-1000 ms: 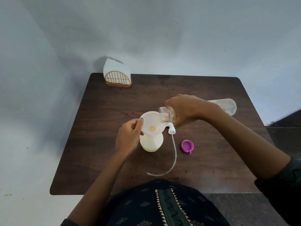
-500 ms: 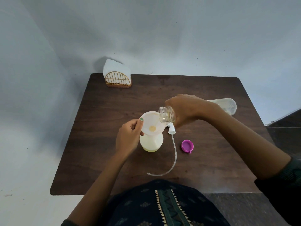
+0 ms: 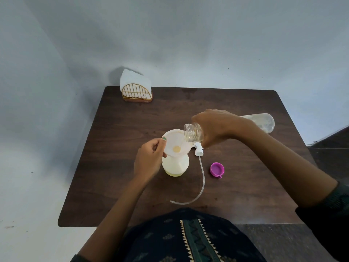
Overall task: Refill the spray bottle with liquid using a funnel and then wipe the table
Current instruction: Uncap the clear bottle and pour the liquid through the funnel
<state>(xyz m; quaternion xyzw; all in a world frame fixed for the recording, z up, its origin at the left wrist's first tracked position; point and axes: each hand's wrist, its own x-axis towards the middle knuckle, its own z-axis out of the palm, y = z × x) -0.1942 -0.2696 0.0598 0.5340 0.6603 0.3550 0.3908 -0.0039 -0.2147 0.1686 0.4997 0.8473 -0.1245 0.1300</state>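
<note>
1. Head view: the left hand (image 3: 149, 159) pinches the rim of the white funnel (image 3: 176, 142), which sits in the neck of the pale spray bottle (image 3: 175, 165) standing mid-table (image 3: 132, 129).
2. The right hand (image 3: 213, 127) is wrapped around a clear bottle (image 3: 260, 121), tipped nearly flat, its mouth over the funnel's edge.
3. The spray head (image 3: 198, 149) with its curved tube lies just beside the bottle; a purple cap (image 3: 217, 169) rests nearby.
4. A napkin holder (image 3: 136, 89) stands at the far-left corner.

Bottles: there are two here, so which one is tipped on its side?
The clear bottle gripped by the right hand, its open mouth over the funnel. The white spray bottle stands upright under the funnel.
</note>
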